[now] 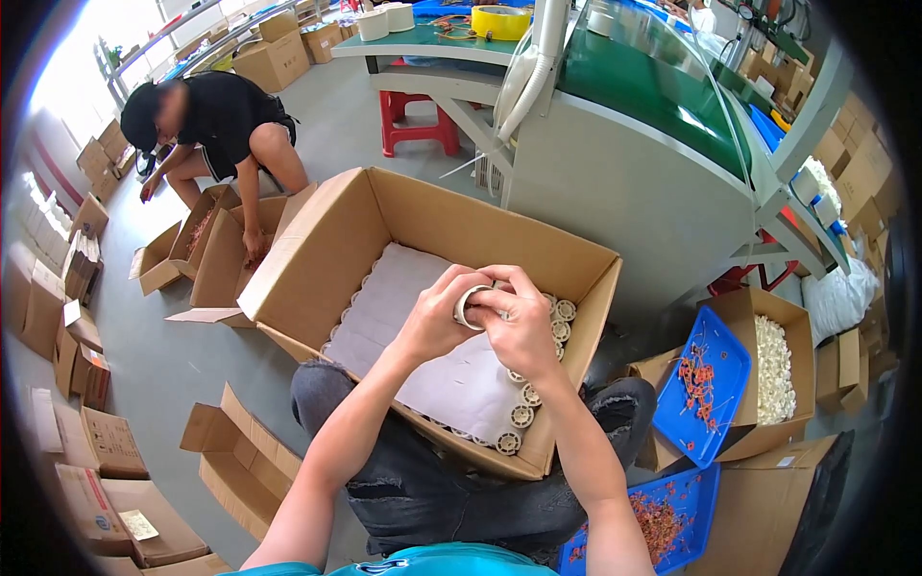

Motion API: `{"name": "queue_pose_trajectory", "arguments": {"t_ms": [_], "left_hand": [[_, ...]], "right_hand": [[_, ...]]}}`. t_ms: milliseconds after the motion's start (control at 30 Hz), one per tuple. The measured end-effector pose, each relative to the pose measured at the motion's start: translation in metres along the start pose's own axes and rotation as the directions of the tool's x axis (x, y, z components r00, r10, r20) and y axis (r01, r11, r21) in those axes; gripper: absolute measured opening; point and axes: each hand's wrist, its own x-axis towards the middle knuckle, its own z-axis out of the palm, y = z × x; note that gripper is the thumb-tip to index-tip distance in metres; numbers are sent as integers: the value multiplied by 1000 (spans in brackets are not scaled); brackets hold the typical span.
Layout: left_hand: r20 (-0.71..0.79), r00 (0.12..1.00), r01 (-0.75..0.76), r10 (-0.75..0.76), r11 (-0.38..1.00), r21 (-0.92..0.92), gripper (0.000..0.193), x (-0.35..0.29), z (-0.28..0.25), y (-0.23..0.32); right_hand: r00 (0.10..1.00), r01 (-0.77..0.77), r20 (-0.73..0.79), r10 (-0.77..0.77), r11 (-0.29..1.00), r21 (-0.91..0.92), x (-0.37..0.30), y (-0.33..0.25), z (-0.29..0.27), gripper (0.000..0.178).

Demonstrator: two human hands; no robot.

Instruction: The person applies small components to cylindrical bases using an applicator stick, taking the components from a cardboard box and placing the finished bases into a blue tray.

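My left hand (429, 322) is clamped on a white ring-shaped part (461, 307) above the large carton (499, 235). My right hand (523, 331) meets it, fingers at the part's opening. Within the carton, round pieces (521, 416) border a white sheet (461, 398). A blue tray (733, 370) lies right of the carton.

A lower-left carton (111, 449) bears print (117, 438); none of it is legible.

Twelve o'clock: red stool (419, 134) (below green table (423, 43)), yellow tape roll (500, 23). Three: white bag (840, 301). Ten: crouching person (223, 115).
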Motion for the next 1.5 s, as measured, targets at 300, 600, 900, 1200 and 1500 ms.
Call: {"name": "queue_pose_trajectory", "arguments": {"t_ms": [300, 600, 900, 1200, 1500], "left_hand": [[-19, 1000, -23, 23, 1000, -14, 50, 0, -3, -2], [39, 999, 28, -26, 999, -46, 50, -3, -1, -7], [156, 984, 89, -85, 996, -19, 50, -4, -7, -5], [113, 989, 92, -91, 996, -3, 51, -10, 0, -5], [60, 976, 214, -211, 975, -62, 65, 10, -2, 1]], "right_hand": [[999, -14, -33, 11, 995, -102, -3, -7, 2, 19], [996, 39, -70, -48, 992, -116, -5, 7, 9, 14], [995, 81, -42, -88, 987, -140, -6, 19, 11, 12], [997, 37, -69, -39, 999, -33, -10, 21, 14, 14], [973, -198, 140, 181, 973, 121, 5, 17, -10, 31]]}}
